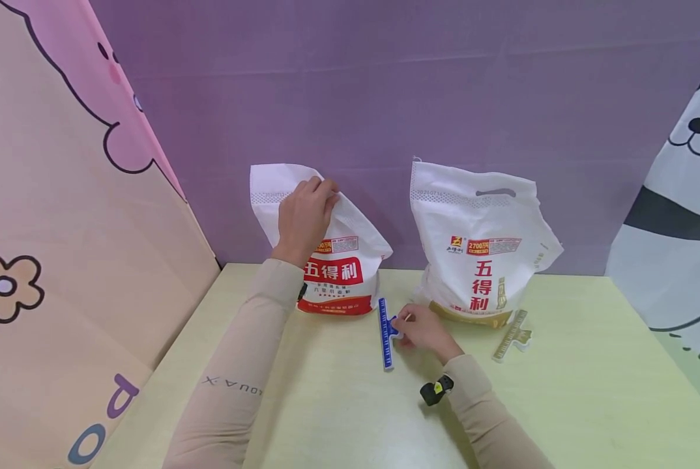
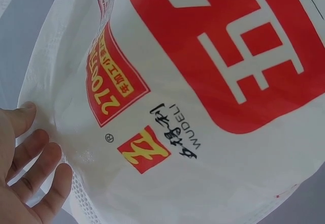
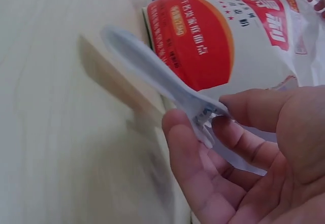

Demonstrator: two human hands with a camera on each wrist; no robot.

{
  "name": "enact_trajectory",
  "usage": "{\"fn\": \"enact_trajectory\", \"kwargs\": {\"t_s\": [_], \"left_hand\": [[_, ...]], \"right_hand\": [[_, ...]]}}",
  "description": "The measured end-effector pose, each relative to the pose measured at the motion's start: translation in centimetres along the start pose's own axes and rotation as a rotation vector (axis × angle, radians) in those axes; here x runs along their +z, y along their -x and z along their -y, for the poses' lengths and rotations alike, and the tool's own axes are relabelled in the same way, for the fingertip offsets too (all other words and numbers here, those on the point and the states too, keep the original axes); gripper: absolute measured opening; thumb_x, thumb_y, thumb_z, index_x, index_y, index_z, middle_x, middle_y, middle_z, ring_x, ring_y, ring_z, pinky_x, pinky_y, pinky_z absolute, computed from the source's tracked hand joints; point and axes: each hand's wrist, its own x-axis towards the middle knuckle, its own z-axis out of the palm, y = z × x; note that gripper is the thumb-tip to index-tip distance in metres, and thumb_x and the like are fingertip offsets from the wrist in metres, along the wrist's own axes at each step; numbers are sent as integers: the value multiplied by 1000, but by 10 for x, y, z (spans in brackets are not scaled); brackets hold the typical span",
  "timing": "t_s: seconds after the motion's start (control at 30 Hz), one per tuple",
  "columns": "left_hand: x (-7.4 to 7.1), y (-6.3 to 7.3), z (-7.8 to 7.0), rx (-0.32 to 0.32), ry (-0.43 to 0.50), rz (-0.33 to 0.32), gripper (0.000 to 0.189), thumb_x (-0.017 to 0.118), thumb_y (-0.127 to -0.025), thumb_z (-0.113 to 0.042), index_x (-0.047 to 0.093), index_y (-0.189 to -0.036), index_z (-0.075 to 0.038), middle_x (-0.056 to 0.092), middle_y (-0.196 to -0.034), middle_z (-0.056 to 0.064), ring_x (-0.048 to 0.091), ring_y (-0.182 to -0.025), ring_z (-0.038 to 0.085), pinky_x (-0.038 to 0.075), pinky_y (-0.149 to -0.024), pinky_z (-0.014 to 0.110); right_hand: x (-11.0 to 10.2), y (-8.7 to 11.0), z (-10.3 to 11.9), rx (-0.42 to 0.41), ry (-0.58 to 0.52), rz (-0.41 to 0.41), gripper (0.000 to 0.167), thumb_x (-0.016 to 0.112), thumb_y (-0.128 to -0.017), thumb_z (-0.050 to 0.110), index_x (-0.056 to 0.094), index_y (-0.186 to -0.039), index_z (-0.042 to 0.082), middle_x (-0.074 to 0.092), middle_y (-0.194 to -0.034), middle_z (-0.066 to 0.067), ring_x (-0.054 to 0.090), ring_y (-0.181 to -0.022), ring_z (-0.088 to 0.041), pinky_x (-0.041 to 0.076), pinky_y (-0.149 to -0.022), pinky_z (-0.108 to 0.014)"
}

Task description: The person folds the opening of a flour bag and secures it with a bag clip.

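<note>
A white and red flour bag point(image 1: 338, 270) stands upright at the left, its top leaning left. My left hand point(image 1: 304, 218) grips the right edge of its upper part. Seen from the left wrist, thumb and fingers point(image 2: 50, 183) meet at that edge, beside a perforated band. In front of the bags, my right hand point(image 1: 423, 329) pinches a blue bag clip point(image 1: 386, 335) by its handle tabs. From the right wrist, the clip point(image 3: 147, 64) shows its pale side, its long bar pointing away from the fingers and its shadow falling on the table.
A second white flour bag point(image 1: 476, 228), with a handle slot and gold bottom, stands at the right. In front of it a gold bag clip point(image 1: 511, 335) lies on the pale table point(image 1: 596, 391). A purple cloth wall point(image 1: 373, 85) rises behind; printed panels flank both sides.
</note>
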Motion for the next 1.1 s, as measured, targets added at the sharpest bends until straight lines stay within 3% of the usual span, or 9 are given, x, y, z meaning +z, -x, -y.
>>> {"fn": "enact_trajectory", "kwargs": {"t_s": [0.27,0.73,1.1], "left_hand": [[0,0,1,-9,2,5,22,65,-100,-28,72,-117,-15,73,-114,7,69,-100,25,60,-90,41],[1,1,3,-4,-5,6,21,65,-101,-29,71,-117,-16,73,-114,5,68,-99,24,60,-89,39],[0,0,3,1,-9,2,21,65,-101,-29,71,-116,-15,72,-113,5,69,-99,24,60,-89,39]], "right_hand": [[-7,5,5,12,-113,55,17,68,-98,13,60,-109,3,68,-97,-15,72,-72,-22,63,-67,-34],[-20,14,15,-31,-133,85,33,68,-97,13,62,-124,-5,70,-98,-15,76,-86,-26,63,-77,-36],[-26,15,22,-93,-186,-1,26,66,-98,7,65,-121,-6,69,-104,-17,76,-92,-31,63,-78,-36]]}}
